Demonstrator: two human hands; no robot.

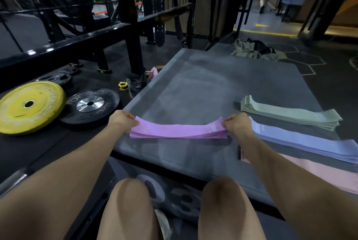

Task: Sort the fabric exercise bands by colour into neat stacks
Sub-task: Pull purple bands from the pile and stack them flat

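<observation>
Both hands, left (124, 121) and right (237, 125), pinch opposite ends of the purple stack (178, 130), its long axis lying left-right at frame centre.

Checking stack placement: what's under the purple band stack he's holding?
The grey mat lies under the purple fabric band stack. Left hand and right hand grip its raised ends. The stack itself hides any contact beneath its sagging middle.
</observation>
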